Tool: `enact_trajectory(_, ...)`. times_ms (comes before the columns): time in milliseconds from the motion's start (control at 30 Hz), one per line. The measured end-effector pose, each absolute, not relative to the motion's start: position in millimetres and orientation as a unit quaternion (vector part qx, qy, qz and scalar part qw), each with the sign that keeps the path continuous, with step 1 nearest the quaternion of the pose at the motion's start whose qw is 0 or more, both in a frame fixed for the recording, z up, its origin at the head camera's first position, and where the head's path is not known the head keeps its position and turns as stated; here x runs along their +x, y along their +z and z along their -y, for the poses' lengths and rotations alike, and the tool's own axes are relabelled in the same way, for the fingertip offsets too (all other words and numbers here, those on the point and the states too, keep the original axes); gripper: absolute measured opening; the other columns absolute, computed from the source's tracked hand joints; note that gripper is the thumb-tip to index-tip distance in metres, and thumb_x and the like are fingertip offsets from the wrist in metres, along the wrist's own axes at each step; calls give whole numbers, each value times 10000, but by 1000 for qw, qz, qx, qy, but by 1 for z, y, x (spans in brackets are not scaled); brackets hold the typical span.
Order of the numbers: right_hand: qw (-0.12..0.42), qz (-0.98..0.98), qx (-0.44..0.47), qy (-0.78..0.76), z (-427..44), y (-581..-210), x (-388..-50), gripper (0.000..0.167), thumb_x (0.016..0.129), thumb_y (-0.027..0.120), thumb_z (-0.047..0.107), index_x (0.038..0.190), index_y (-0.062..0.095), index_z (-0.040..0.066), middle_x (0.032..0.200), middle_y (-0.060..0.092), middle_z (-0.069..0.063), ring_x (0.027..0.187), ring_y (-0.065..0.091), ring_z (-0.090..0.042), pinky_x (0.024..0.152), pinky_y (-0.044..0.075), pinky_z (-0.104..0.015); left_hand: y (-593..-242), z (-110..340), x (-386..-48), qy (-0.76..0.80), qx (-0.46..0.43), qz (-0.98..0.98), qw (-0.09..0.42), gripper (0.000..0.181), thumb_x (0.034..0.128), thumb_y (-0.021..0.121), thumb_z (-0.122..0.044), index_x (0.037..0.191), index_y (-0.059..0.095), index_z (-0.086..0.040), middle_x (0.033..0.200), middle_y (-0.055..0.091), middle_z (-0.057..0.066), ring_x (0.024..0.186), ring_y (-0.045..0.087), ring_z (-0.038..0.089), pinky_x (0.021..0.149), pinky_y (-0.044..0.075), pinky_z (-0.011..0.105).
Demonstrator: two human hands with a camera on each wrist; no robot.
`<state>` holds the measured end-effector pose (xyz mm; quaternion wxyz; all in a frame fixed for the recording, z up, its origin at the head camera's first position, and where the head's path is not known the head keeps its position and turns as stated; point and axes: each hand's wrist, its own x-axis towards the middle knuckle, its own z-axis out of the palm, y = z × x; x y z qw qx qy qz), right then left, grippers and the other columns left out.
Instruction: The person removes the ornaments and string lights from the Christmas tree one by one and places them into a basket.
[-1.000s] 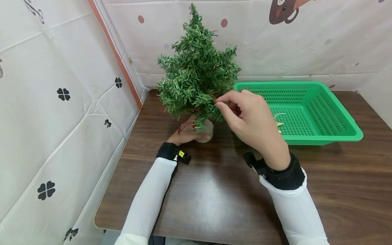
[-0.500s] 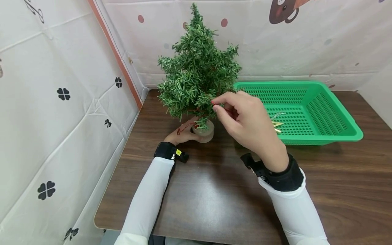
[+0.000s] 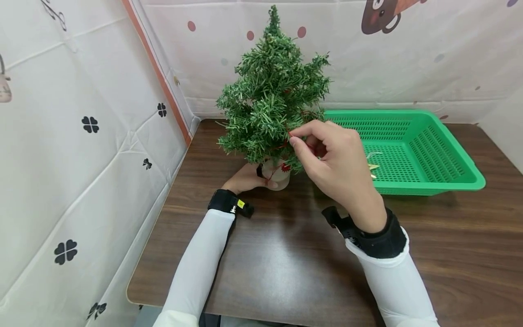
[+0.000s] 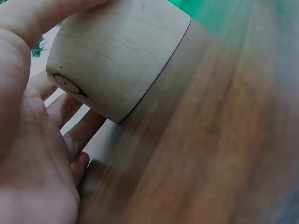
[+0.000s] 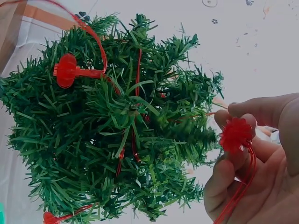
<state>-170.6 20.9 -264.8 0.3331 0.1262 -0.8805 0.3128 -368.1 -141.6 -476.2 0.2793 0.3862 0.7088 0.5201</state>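
Note:
A small artificial Christmas tree (image 3: 271, 95) stands on the table with red wire of a light string among its branches. My left hand (image 3: 244, 178) grips its round wooden base (image 3: 274, 175); in the left wrist view the thumb and fingers lie around the base (image 4: 121, 51). My right hand (image 3: 337, 159) pinches the red wire between thumb and forefinger at the tree's lower right side. In the right wrist view a red lantern-shaped light (image 5: 236, 134) lies against the right fingers, its wires trailing down. Another red light (image 5: 67, 71) sits on the branches. One more red light (image 3: 285, 167) hangs before the base.
A green plastic basket (image 3: 433, 185) stands right of the tree, behind my right hand, with a few yellow pieces (image 3: 372, 168) and a clear strand inside. White printed sheets (image 3: 102, 159) line the left and back sides of the brown table (image 3: 278, 254).
The tree has turned and shifted slightly right with my left hand still on its base. A red light has come into view before the base. My right hand stays near the same spot, pinching.

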Motion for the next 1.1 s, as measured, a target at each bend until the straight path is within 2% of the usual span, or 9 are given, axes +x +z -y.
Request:
enact_trajectory(200,297,901,131,289,-21,-266,-170,122,988,671,140,1013,789,124,672,596,24,588,470,-83,562,350,-235,-472,140,-364,536,372,-704,282,886,821,857,-174,1560,393,-329,1551,469,-56,1411,463,186,1208,332,470)
enact_trajectory(333,251,925,126,256,-22,-266,-170,130,995,669,189,1003,798,172,643,588,46,558,464,-95,554,351,-272,-459,143,-358,534,362,-707,289,882,818,853,-175,1562,397,-301,1557,464,-35,1430,446,204,1221,309,480)
enact_trajectory(467,182,951,108,223,-21,-265,-170,140,1000,659,244,1023,796,224,599,568,77,500,424,-105,503,313,-287,-449,145,-354,528,368,-709,289,789,826,842,-180,1519,470,-248,1495,525,5,1363,501,214,1186,357,475)
enact_trajectory(567,159,959,108,209,-20,-265,-170,145,1000,658,272,1038,794,237,605,577,89,499,426,-103,495,316,-289,-448,145,-354,532,381,-700,287,694,834,835,-166,1459,537,-223,1421,578,30,1286,550,215,1154,394,471)
enact_trajectory(833,210,942,138,223,-19,-263,-167,131,994,674,241,1044,793,214,614,563,88,531,426,-84,528,325,-284,-453,141,-354,545,377,-694,282,715,825,847,-135,1450,534,-285,1424,571,-39,1282,554,168,1162,389,458)
enact_trajectory(967,244,925,168,237,-19,-263,-166,118,986,688,204,1027,795,178,622,536,78,558,412,-72,556,325,-266,-456,142,-353,515,357,-725,283,678,824,856,-252,1431,556,-283,1392,592,-49,1237,570,174,1125,423,462)
enact_trajectory(1100,271,907,198,255,-20,-262,-166,99,972,703,162,1008,795,152,656,546,75,589,417,-60,568,337,-240,-463,143,-355,490,343,-747,290,741,805,860,-382,1461,519,-335,1442,558,-76,1270,553,159,1128,428,450)
